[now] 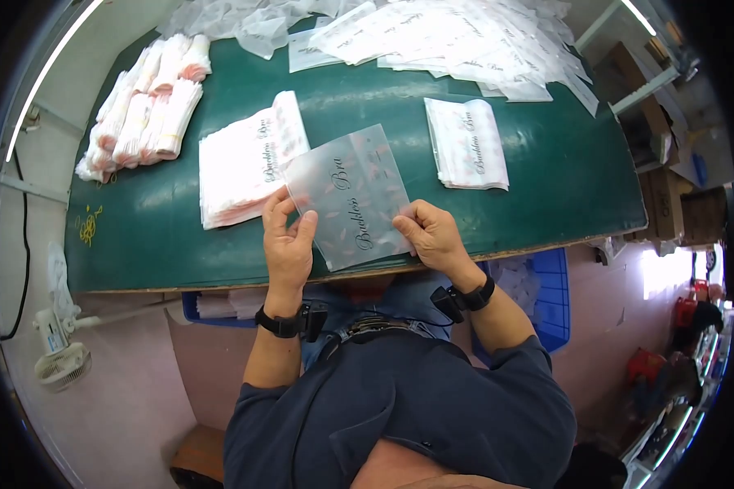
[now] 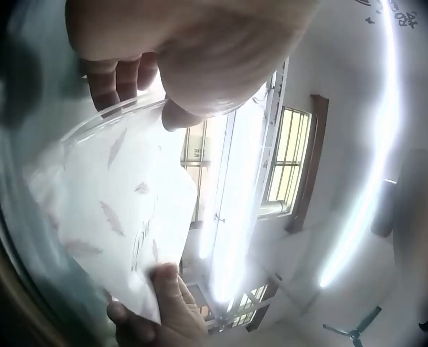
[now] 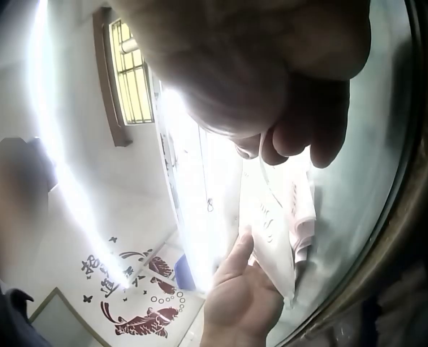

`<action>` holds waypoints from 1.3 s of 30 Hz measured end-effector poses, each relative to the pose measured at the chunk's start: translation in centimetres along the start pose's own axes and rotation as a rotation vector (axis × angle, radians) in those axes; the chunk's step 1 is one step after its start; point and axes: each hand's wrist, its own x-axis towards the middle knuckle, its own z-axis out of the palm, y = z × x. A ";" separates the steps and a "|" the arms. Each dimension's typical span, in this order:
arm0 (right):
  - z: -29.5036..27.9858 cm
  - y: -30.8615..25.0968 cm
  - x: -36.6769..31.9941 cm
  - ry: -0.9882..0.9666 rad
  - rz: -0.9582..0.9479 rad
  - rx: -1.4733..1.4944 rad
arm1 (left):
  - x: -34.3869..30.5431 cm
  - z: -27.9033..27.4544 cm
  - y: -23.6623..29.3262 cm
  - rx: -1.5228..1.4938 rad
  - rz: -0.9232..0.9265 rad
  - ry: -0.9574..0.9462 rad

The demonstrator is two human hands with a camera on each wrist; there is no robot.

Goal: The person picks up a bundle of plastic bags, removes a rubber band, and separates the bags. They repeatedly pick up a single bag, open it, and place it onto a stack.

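Observation:
A translucent plastic bag (image 1: 351, 200) printed "Backless Bra" is held up over the front of the green table, tilted, between both hands. The left hand (image 1: 288, 244) grips its left edge, thumb on the near face and fingers behind. At the lower right edge, the right hand (image 1: 432, 236) pinches it between thumb and curled fingers. Pink feather marks show on the bag (image 2: 113, 210) in the left wrist view. Left of it lies a thick stack of printed bags (image 1: 236, 167), partly overlapped by the held one. A smaller stack (image 1: 466, 145) lies to the right.
Rolled bundles of bags (image 1: 151, 106) sit at the table's back left, near yellow rubber bands (image 1: 88, 224). Loose bags (image 1: 457, 45) spread across the back of the green table (image 1: 367, 94). A blue crate (image 1: 550, 301) stands below the front edge, and a fan (image 1: 61, 359) at left.

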 end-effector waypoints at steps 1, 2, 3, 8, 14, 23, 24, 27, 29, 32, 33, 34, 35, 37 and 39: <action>-0.5 -0.1 0.1 0.015 0.001 -0.017 | 0.1 0.8 -0.1 -0.013 0.004 -0.014; -1.3 -0.2 0.1 0.029 0.001 -0.024 | 0.1 1.5 -0.2 -0.144 -0.102 -0.052; -2.4 -0.2 0.2 0.070 -0.044 -0.067 | 0.1 2.1 -0.3 -0.271 -0.208 -0.088; -8.9 -1.5 1.7 0.286 -0.114 -0.142 | 2.1 8.2 1.9 -0.493 -0.268 -0.287; -18.4 0.8 6.1 0.493 -0.097 -0.086 | 3.1 14.2 1.9 -0.305 -0.193 -0.558; -18.4 0.8 6.6 0.634 -0.034 -1.143 | 1.3 11.3 1.5 -0.081 -0.161 -0.625; -17.9 0.5 6.5 0.691 -0.220 -1.195 | 1.1 10.8 1.4 -0.074 -0.173 -0.613; -16.2 -0.5 6.8 0.626 -0.451 -1.295 | 1.0 8.8 1.4 -0.041 -0.179 -0.590; -15.0 -0.6 7.2 0.413 -0.522 -1.430 | 0.8 7.0 2.0 0.018 -0.145 -0.538; -15.7 0.8 7.4 0.229 -0.435 -1.315 | 1.0 4.2 2.4 0.118 -0.056 -0.459; -15.4 0.7 7.8 0.146 -0.382 -1.271 | 1.0 3.0 2.2 0.166 -0.009 -0.360; -14.8 0.7 8.2 0.128 -0.397 -1.269 | 1.0 1.8 2.0 0.213 0.036 -0.263; -13.9 0.3 8.2 0.155 -0.412 -1.228 | 0.8 0.6 1.8 0.260 0.075 -0.173; -11.8 -1.1 8.8 0.215 -0.449 -1.142 | 1.3 -1.5 1.2 0.350 0.145 -0.070; -6.9 -3.6 9.5 0.160 -0.488 -0.959 | 2.3 -3.9 0.8 0.448 0.217 0.023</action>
